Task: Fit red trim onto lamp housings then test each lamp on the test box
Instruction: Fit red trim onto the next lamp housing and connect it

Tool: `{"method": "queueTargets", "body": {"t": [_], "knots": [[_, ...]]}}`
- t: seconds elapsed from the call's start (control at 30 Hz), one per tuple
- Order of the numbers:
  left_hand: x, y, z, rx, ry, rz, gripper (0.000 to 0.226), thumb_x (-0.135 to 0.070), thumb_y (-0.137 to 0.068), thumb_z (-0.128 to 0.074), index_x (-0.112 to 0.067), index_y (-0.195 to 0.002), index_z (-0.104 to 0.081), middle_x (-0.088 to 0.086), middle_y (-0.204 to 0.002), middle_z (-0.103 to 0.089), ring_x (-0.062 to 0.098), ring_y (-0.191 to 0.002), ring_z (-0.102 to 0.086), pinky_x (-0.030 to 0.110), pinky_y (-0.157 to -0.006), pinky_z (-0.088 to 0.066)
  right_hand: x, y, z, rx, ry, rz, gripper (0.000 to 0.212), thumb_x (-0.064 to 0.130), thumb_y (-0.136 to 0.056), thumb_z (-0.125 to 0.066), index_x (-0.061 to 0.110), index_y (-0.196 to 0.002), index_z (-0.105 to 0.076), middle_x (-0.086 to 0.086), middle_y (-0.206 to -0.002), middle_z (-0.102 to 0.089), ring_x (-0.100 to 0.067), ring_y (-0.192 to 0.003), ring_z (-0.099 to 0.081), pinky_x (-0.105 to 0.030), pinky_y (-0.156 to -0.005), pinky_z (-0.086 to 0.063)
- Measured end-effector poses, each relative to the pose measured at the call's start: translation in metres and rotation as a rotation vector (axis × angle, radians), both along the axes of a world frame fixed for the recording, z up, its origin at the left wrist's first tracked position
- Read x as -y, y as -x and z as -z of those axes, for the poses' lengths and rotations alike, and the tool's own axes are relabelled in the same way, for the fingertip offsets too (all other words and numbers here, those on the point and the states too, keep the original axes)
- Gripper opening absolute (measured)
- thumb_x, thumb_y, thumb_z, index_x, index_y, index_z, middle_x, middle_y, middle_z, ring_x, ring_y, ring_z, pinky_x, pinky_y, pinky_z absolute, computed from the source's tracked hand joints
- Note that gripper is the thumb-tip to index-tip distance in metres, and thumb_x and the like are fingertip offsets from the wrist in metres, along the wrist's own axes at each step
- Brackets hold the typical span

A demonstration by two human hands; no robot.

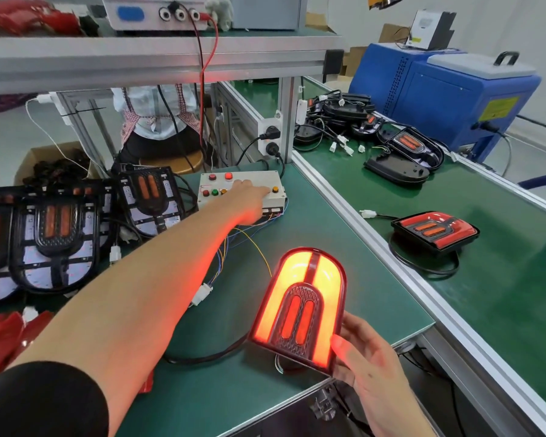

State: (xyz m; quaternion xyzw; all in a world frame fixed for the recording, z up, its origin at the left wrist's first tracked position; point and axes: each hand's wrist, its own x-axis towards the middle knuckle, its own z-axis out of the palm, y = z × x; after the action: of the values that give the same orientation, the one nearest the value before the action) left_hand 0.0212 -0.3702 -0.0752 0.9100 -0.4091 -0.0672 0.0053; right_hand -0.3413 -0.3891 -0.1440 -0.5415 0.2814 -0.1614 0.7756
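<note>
Green matting covers the workbench [265, 383] in front of the person, and a second green surface [501, 294] runs along its right side behind an aluminium rail. At the far right of that surface stands a blue machine [448, 96], with a heap of dark lamp housings and cables [356, 118] lying just before it. A finished lamp with red trim [434, 231] sits alone on the same surface, unlit, its cable looped beside it. Stacked black housings [51, 234] without trim crowd the left of the bench, and loose red trim pieces [0, 339] lie at the near left edge. The left arm reaches across the bench over the coloured wires, so part of the wiring is hidden beneath it. Test box [243, 192] stands at the back of the bench, and the left hand [249, 200] rests on its top with fingers stretched toward an orange button [275, 189]. The lit lamp [300, 307] glows red and yellow near the bench's front right corner, tilted up off the mat. The right hand [369, 364] grasps it by the lower right edge, thumb pressed on its face.
</note>
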Motion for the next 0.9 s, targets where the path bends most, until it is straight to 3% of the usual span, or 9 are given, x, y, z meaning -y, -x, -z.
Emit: {"method": "queueTargets", "body": {"t": [0.17,0.37,0.53,0.63,0.7,0.8,0.9], "knots": [[-0.001,0.001,0.000,0.009,-0.023,0.003,0.072,-0.006,-0.096,-0.041,-0.033,-0.161,-0.025,0.021,-0.147,-0.038,0.040,-0.136,-0.032,0.052,-0.104,-0.037,-0.001,0.002,-0.002,0.026,0.009,-0.012,0.046,0.016,-0.079,-0.072,0.013,-0.125,-0.065,-0.011,-0.112,-0.076,-0.029,-0.096,-0.076,-0.035,-0.071,-0.062],[-0.003,0.005,-0.002,-0.003,-0.025,0.000,0.073,-0.006,-0.096,-0.040,-0.033,-0.161,-0.023,0.021,-0.149,-0.035,0.040,-0.138,-0.030,0.054,-0.107,-0.035,-0.002,0.003,-0.001,0.021,-0.002,-0.007,0.034,0.002,-0.093,-0.064,0.014,-0.125,-0.065,-0.009,-0.113,-0.076,-0.027,-0.097,-0.076,-0.032,-0.071,-0.061],[-0.003,0.012,-0.006,-0.065,0.002,-0.043,0.073,-0.006,-0.096,-0.040,-0.032,-0.162,-0.022,0.021,-0.151,-0.033,0.041,-0.141,-0.028,0.053,-0.110,-0.033,-0.003,0.003,-0.004,0.040,0.009,0.003,0.040,0.018,-0.081,-0.073,0.019,-0.121,-0.069,-0.009,-0.114,-0.075,-0.027,-0.100,-0.075,-0.033,-0.073,-0.062],[-0.010,0.025,-0.013,-0.112,0.231,-0.087,0.064,-0.002,-0.096,-0.040,-0.024,-0.157,-0.036,0.018,-0.150,-0.043,0.038,-0.136,-0.041,0.048,-0.106,-0.041,-0.004,0.003,-0.005,0.040,0.017,0.012,0.037,0.026,-0.075,-0.076,0.029,-0.112,-0.074,-0.008,-0.115,-0.075,-0.027,-0.099,-0.074,-0.031,-0.071,-0.061],[-0.021,0.035,-0.021,-0.119,0.487,-0.119,0.043,-0.008,-0.101,-0.041,-0.019,-0.141,-0.054,0.012,-0.132,-0.062,0.031,-0.108,-0.061,0.040,-0.087,-0.049,-0.002,0.005,-0.004,0.048,0.006,0.020,0.035,0.025,-0.075,-0.076,0.029,-0.110,-0.075,-0.007,-0.114,-0.075,-0.026,-0.096,-0.075,-0.029,-0.069,-0.061],[-0.052,0.051,-0.040,-0.121,0.849,-0.132,0.018,-0.017,-0.102,-0.048,-0.016,-0.110,-0.065,-0.003,-0.088,-0.067,0.013,-0.076,-0.057,0.031,-0.072,-0.044,-0.002,0.004,-0.003,0.050,0.008,0.025,0.033,0.024,-0.079,-0.073,0.029,-0.111,-0.074,-0.008,-0.113,-0.076,-0.029,-0.094,-0.076,-0.029,-0.069,-0.060],[-0.098,0.067,-0.057,-0.096,1.122,-0.155,0.013,-0.024,-0.100,-0.058,-0.017,-0.092,-0.064,-0.010,-0.072,-0.060,0.003,-0.064,-0.049,0.021,-0.066,-0.043,0.000,0.003,-0.002,0.042,0.017,0.041,0.034,0.025,-0.077,-0.075,0.027,-0.112,-0.073,-0.010,-0.110,-0.077,-0.031,-0.091,-0.077,-0.029,-0.067,-0.061]]}}
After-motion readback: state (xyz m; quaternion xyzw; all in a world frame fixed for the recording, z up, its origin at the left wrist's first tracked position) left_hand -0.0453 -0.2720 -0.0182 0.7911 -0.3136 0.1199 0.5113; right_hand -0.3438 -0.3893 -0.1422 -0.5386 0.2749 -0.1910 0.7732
